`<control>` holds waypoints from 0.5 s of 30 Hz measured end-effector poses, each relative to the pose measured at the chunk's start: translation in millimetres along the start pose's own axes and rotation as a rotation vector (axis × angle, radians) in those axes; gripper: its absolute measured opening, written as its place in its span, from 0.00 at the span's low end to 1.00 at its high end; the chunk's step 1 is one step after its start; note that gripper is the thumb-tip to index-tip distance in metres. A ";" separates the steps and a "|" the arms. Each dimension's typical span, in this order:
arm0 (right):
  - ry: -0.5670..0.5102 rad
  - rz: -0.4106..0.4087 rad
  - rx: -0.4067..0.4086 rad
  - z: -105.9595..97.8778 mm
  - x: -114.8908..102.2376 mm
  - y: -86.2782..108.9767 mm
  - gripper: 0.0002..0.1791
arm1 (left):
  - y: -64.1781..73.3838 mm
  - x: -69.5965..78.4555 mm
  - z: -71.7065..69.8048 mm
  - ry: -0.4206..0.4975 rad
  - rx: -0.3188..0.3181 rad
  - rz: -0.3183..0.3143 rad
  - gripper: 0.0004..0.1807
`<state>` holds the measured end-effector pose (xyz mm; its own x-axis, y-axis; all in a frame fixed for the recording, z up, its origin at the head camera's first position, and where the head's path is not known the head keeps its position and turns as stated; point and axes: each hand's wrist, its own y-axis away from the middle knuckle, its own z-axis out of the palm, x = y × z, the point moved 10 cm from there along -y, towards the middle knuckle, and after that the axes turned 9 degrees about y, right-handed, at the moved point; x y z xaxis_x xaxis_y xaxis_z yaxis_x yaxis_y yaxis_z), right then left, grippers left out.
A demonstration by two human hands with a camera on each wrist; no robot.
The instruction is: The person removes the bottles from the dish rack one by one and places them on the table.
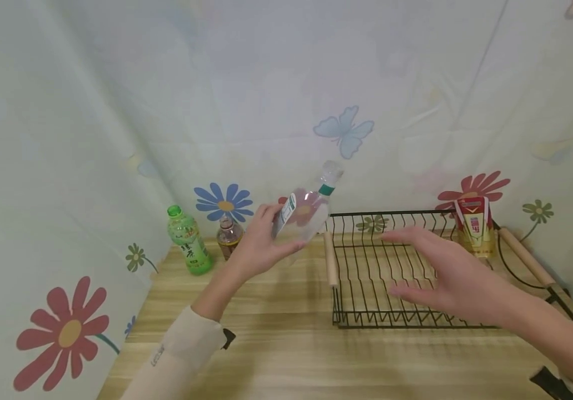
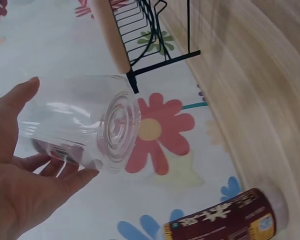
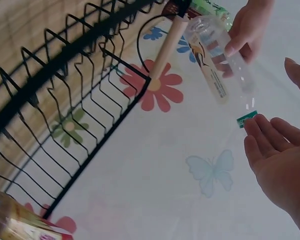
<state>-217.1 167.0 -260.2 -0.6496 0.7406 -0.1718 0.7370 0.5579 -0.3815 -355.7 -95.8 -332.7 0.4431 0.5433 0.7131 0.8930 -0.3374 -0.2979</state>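
My left hand [image 1: 258,244] grips a clear plastic bottle [image 1: 311,214] by its lower half, above the table's back part. The bottle tilts with its neck up to the right and has a green band near the neck. Its round ribbed base [image 2: 117,127] faces the left wrist camera. Over the black wire rack [image 1: 406,326], my right hand [image 1: 448,272] is held with thumb and fingers spread and nothing between them. In the right wrist view its fingertips overlap the green band, while the head view shows this hand well apart from the bottle.
Inside the rack's right end stands a red and gold packaged drink [image 1: 475,225]. A wooden handle [image 1: 332,261] lines the rack's left side. On the table's left are a green tea bottle [image 1: 189,243] and a dark-labelled bottle [image 1: 229,239]. A flowered curtain [image 1: 266,111] hangs close behind.
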 end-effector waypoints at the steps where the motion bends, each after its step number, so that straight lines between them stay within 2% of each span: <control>1: -0.003 0.003 0.009 2.7 1.2 3.2 0.45 | 0.6 -4.0 0.5 0.010 0.014 -0.004 0.53; 9: -0.031 0.081 0.068 22.5 20.2 21.8 0.45 | 9.2 -34.1 10.3 0.135 0.125 -0.020 0.53; 15: -0.066 0.128 0.123 32.3 40.0 30.5 0.45 | 15.2 -55.2 22.6 0.261 0.169 -0.081 0.52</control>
<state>-226.6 201.5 -308.1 -0.5661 0.7741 -0.2835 0.7885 0.4082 -0.4601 -364.8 -113.5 -390.9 0.3541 0.3403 0.8711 0.9348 -0.1564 -0.3189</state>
